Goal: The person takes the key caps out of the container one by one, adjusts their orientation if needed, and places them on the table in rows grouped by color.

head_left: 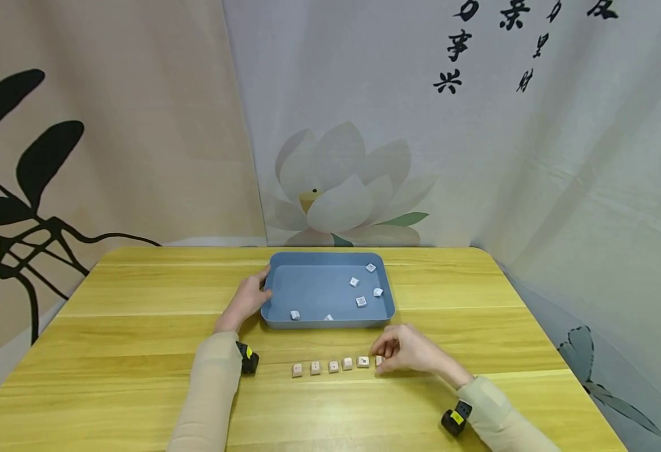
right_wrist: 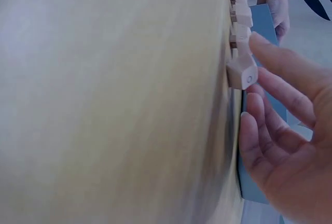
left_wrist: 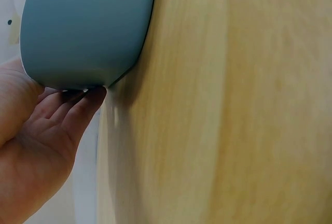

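Observation:
At its left edge, a blue-grey tray (head_left: 307, 258) is gripped by my left hand (head_left: 245, 301), thumb at the rim. Seen from the left wrist, the fingers of that hand (left_wrist: 46, 136) lie against the outside of the tray wall (left_wrist: 88, 37). In front of the tray, my right hand (head_left: 412, 348) pinches a small white keycap (head_left: 379, 361) between thumb and forefinger. This keycap (right_wrist: 243, 72) sits at the right end of a row, beside another keycap (head_left: 363, 361). More keycaps (head_left: 333, 366) continue the row leftward.
Several loose keycaps (head_left: 361, 302) lie in the tray, most toward its right side, with one keycap (head_left: 294, 315) near the front left corner. The wooden table (head_left: 138, 351) ends at a printed curtain (head_left: 364, 94) behind. Black wrist cameras (head_left: 248, 359) are strapped to both sleeves.

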The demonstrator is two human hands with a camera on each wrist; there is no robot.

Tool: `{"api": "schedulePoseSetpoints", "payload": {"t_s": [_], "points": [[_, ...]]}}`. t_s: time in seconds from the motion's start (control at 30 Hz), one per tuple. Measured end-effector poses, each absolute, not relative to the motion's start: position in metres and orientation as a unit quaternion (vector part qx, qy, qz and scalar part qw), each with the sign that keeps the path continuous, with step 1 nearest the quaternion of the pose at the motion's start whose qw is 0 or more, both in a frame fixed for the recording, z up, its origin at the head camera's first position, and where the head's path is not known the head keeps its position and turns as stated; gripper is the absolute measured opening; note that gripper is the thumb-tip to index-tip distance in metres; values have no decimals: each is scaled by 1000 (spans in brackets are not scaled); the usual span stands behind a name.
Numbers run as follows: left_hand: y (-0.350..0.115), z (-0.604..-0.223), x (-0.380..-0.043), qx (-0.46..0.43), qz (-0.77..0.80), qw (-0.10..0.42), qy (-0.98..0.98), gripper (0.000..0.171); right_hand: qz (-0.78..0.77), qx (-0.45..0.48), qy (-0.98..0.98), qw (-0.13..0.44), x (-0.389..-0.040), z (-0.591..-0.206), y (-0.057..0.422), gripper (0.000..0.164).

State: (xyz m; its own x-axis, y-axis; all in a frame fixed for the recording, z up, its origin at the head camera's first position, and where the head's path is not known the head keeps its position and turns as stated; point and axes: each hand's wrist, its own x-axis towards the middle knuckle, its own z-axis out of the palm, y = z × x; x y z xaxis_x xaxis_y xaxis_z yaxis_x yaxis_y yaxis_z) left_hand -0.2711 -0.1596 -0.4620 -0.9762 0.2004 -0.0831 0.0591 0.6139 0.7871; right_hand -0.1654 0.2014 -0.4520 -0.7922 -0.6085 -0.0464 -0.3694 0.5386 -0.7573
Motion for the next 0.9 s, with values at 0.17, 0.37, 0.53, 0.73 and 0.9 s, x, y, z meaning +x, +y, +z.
{"api": "schedulePoseSetpoints", "payload": {"t_s": [0.17, 0.37, 0.53, 0.73, 0.9], "points": [[-159, -461, -271, 71, 435, 82, 894, 70, -380, -289, 865, 155, -165, -450, 202, 25], [-158, -460, -270, 72, 433, 85, 895, 69, -365, -300, 869, 144, -166, -456, 201, 18], [-158, -460, -270, 70, 433, 89, 894, 69, -362, -304, 870, 141, -166, -459, 199, 19], [-158, -460, -270, 69, 432, 89, 895, 70, -374, -296, 865, 153, -167, -457, 200, 22], [-159, -459, -270, 71, 436, 90, 893, 70, -395, -297, 857, 144, -171, -450, 203, 27]]}}
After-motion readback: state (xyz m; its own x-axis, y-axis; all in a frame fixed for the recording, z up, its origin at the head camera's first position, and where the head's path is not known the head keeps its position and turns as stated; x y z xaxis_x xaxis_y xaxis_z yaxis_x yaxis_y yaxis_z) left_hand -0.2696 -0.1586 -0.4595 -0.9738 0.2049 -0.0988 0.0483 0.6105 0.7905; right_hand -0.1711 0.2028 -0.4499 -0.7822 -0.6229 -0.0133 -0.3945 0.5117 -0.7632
